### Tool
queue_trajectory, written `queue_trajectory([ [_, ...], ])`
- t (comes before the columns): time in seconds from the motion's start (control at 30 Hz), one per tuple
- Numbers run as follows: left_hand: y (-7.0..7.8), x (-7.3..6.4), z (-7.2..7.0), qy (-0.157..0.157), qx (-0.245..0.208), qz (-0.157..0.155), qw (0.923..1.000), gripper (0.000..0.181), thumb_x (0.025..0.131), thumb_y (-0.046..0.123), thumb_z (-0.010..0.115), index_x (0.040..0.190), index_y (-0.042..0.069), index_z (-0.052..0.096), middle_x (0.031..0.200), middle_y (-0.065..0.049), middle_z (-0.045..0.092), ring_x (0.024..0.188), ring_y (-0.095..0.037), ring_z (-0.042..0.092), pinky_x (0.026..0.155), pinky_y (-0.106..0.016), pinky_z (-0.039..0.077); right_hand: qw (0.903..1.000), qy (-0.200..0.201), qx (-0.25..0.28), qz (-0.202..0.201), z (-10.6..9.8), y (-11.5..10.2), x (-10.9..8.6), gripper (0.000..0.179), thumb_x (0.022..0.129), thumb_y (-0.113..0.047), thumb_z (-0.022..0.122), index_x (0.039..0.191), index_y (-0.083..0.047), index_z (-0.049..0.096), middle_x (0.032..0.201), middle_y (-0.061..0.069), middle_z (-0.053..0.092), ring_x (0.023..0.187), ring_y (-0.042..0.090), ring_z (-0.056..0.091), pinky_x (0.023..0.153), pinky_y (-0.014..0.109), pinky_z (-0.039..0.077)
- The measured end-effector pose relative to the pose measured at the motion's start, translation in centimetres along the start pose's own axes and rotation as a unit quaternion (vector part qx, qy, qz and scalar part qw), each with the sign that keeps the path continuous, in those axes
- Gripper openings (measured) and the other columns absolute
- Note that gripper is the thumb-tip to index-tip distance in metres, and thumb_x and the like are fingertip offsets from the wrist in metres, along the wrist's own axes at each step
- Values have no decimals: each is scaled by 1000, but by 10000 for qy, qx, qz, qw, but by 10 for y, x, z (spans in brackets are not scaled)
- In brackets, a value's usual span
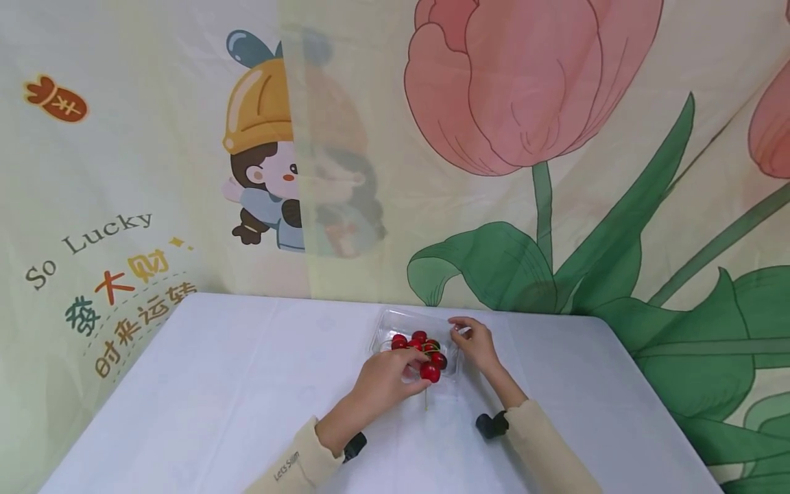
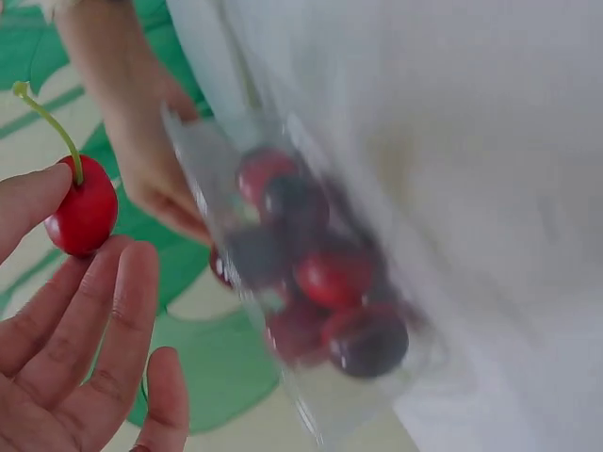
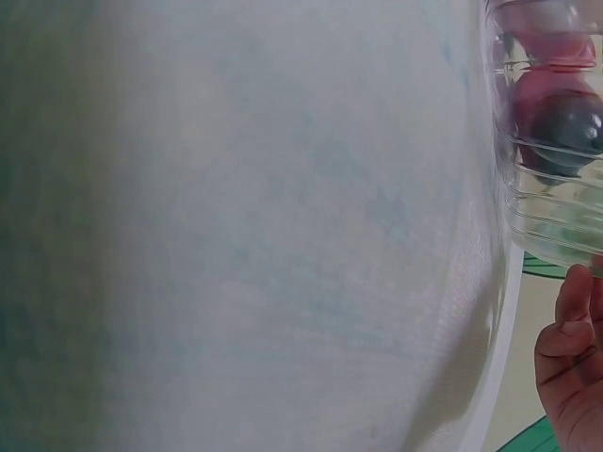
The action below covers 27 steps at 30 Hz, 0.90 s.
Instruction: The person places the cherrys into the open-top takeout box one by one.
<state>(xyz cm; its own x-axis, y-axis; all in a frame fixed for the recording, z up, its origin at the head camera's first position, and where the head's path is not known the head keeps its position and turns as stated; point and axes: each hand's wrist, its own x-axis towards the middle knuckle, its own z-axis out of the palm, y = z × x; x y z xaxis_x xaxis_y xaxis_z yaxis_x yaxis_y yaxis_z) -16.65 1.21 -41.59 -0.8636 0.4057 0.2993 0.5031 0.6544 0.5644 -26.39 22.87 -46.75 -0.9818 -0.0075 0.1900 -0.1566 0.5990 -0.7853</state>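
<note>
Between thumb and fingertips, my left hand [image 1: 384, 379] pinches a red cherry [image 1: 430, 372] above the near side of a clear plastic box [image 1: 401, 320]. In the left wrist view this cherry [image 2: 85, 215] shows a green stem rising past the thumb. Several red and dark cherries [image 1: 399, 341] lie in the box, some hidden behind the left hand. At the box's right far corner, my right hand [image 1: 478, 343] holds the rim between thumb and curled fingers. The right wrist view has that hand [image 3: 577, 363] at the corner of the ribbed box wall [image 3: 556, 215].
A white-covered table [image 1: 247, 384] carries the box near its far edge. Behind it hangs a backdrop [image 1: 345, 274] printed with tulips, a cartoon figure and lettering. Black wrist cameras [image 1: 492, 425] sit by both sleeves.
</note>
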Motion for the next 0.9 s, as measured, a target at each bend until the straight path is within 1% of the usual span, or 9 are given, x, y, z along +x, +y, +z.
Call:
queue_trajectory([
  [0.13, -7, 7, -10, 330, 9, -50, 9994, 33, 81, 26, 81, 108, 9, 72, 87, -1, 72, 74, -12, 66, 63, -21, 50, 10000, -5, -38, 0, -1, 0, 1, 24, 90, -2, 64, 113, 2, 68, 99, 16, 65, 70, 18, 55, 58, 20, 46],
  [0.2, -12, 10, -13, 415, 0, -140, 9990, 33, 81, 25, 81, 108, 9, 72, 87, -1, 72, 73, -12, 65, 63, -21, 50, 10000, -3, -58, 13, -1, 0, 1, 24, 90, -2, 64, 113, 2, 68, 99, 16, 65, 71, 18, 55, 58, 20, 46],
  [0.3, -20, 14, -17, 493, -6, -296, 9983, 32, 82, 24, 79, 109, 8, 71, 88, -1, 72, 75, -15, 65, 62, -22, 49, 10000, -18, -66, 35, 0, 1, 1, 24, 90, -2, 64, 113, 1, 68, 99, 16, 65, 72, 18, 55, 58, 20, 46],
  [0.47, -31, 19, -17, 470, -2, -527, 9975, 33, 83, 22, 78, 112, 7, 70, 93, -4, 73, 77, -18, 67, 61, -23, 49, 9999, -43, -60, 83, 0, 1, 3, 24, 90, -2, 64, 114, 1, 68, 100, 15, 65, 72, 18, 55, 58, 20, 45],
  [0.53, -34, 21, -16, 452, 16, -559, 9974, 33, 84, 22, 78, 112, 7, 70, 95, -4, 73, 78, -18, 67, 63, -24, 49, 10000, -31, -64, 58, 0, 2, 3, 24, 90, -2, 64, 114, 1, 68, 100, 15, 65, 72, 18, 55, 58, 20, 45],
  [0.7, -38, 27, -13, 428, 53, -544, 9976, 34, 85, 23, 77, 114, 7, 69, 96, -5, 73, 84, -21, 68, 68, -30, 51, 10000, -10, -31, -17, 1, 3, 2, 24, 90, -2, 64, 113, 1, 68, 100, 15, 65, 71, 18, 55, 58, 20, 45],
  [0.9, -40, 39, -12, 367, 154, -498, 9980, 35, 86, 24, 76, 114, 4, 69, 98, -6, 73, 86, -24, 68, 70, -33, 52, 10000, 16, -54, -57, 1, 3, 2, 24, 90, -2, 63, 113, 1, 68, 98, 15, 65, 70, 17, 54, 57, 20, 45],
])
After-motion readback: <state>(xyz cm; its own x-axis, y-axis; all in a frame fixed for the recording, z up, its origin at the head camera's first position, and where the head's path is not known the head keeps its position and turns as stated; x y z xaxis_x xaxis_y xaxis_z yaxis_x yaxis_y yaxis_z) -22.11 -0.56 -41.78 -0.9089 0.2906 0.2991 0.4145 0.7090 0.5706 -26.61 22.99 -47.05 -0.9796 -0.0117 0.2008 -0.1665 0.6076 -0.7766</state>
